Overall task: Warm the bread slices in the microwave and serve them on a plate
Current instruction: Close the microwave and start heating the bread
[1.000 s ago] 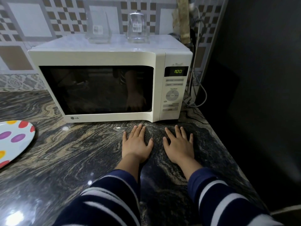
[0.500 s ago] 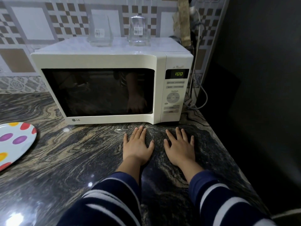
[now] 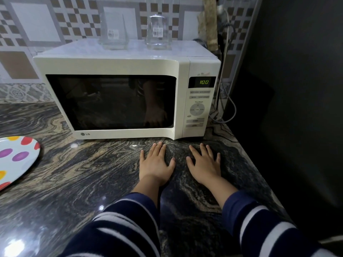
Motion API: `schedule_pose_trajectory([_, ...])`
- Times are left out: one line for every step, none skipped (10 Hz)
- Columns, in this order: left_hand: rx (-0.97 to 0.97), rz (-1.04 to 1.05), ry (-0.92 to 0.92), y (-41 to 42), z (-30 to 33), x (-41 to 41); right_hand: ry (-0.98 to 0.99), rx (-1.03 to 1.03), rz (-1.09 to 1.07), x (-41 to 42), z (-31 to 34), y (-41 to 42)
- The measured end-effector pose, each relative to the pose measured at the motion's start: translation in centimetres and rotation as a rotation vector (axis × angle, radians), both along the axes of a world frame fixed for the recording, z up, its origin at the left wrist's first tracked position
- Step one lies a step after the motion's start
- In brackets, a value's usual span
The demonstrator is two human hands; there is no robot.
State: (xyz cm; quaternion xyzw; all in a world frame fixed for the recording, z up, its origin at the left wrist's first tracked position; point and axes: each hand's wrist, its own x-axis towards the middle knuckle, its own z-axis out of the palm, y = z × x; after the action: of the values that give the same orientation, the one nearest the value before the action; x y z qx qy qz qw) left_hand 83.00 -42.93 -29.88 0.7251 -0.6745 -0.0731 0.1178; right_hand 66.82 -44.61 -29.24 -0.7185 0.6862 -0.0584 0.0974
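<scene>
- Left hand [image 3: 155,165] and right hand [image 3: 204,165] lie flat, side by side, on the dark marbled surface [image 3: 83,182] near its right edge, each grip spread and empty.
- Spotted plate [image 3: 16,160] lies at the left edge.
- Microwave [image 3: 115,67], door closed, stands at the back; its display [image 3: 203,82] shows 1:00.
- Two glasses [image 3: 113,32] on top.

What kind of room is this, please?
Most likely a home kitchen: a microwave stands on a marbled stone counter against a tiled wall, with a spotted plate at the left and two glass jars on top.
</scene>
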Motion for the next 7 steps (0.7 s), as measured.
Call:
schedule_pose_trajectory([0.001, 0.0, -0.004, 0.0, 0.1, 0.0, -0.004, -0.099, -0.054, -0.3, 1.1, -0.4])
schedule_pose_trajectory([0.005, -0.001, -0.003, 0.0, 0.1, 0.0, 0.045, -0.23, -0.098, -0.5, 2.2, -0.8])
schedule_pose_trajectory([0.002, 0.001, -0.004, -0.1, 0.0, 0.1, 0.061, -0.286, -0.097, -0.4, 2.8, -1.2])
schedule_pose_trajectory([-0.002, 0.002, -0.004, -0.1, 0.0, 0.1, 0.067, -0.301, -0.098, -0.1, 2.9, -1.7])
schedule_pose_trajectory([-0.004, 0.002, -0.007, 0.0, -0.1, 0.1, 0.06, -0.311, -0.104, 0.2, 2.8, -2.1])
schedule_pose_trajectory([-0.001, 0.002, -0.009, -0.1, 0.0, 0.0, 0.071, -0.31, -0.114, 0.3, 2.8, -2.6])
schedule_pose_trajectory([0.003, 0.003, -0.009, -0.1, 0.0, 0.0, 0.085, -0.317, -0.124, 0.7, 2.9, -2.9])
